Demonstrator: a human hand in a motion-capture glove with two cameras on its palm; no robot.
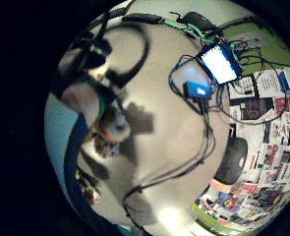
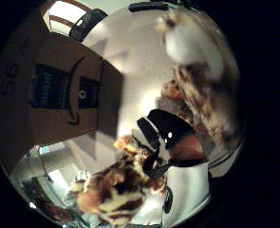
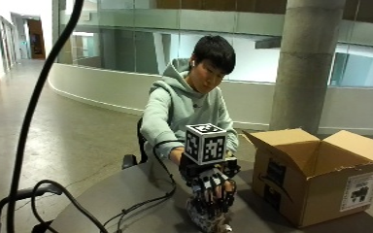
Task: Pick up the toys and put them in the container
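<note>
In the outside view my gloved right hand (image 3: 210, 188) reaches down at the table's near edge, fingers curled over the top of a furry plush toy (image 3: 207, 221) that rests on the table. The thumb side palm view shows brown-and-white fur (image 2: 199, 71) close beside the palm. A striped orange-and-black plush toy (image 2: 112, 195) lies near the thumb (image 2: 187, 147). The open cardboard box (image 3: 315, 189) stands to the right of the hand, flaps up, and shows again as the box (image 2: 59, 95) across the table.
The round grey table (image 3: 109, 204) carries black cables (image 3: 141, 206) running to the glove. In the little finger side view a lit screen (image 1: 218, 64), a small blue device (image 1: 197, 89) and more cables (image 1: 198, 147) lie on the table.
</note>
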